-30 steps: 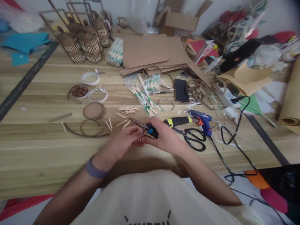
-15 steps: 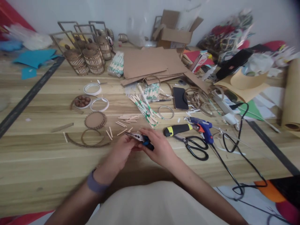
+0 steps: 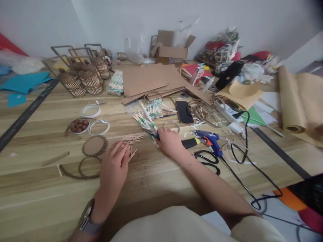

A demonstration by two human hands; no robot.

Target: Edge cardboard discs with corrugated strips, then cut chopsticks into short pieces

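My right hand (image 3: pixel 169 141) is closed round a pair of pliers (image 3: pixel 151 131), whose jaws lie over the pile of wrapped chopsticks (image 3: pixel 141 120) with green-printed sleeves. My left hand (image 3: pixel 116 164) rests palm down on the table, fingers stretched out over a heap of short cut wooden sticks (image 3: pixel 133 137). Some of those sticks are hidden beneath the fingers. Left of that hand lie a round cardboard disc with a ridged rim (image 3: pixel 94 146) and a brown ring (image 3: pixel 85 168) beside a curved strip.
A blue glue gun (image 3: pixel 213 143) with a black cable and black-handled scissors (image 3: pixel 209 158) lie at right. A phone (image 3: pixel 184 112) sits beyond them. Brown balls (image 3: pixel 79 125) fill a white ring at left. Cardboard sheets (image 3: pixel 151 79) and small lanterns (image 3: pixel 91 79) stand behind.
My hands have parted. The left went left and came down on the cut sticks; the right carried the pliers forward to the wrapped chopsticks. The camera view has shifted too.
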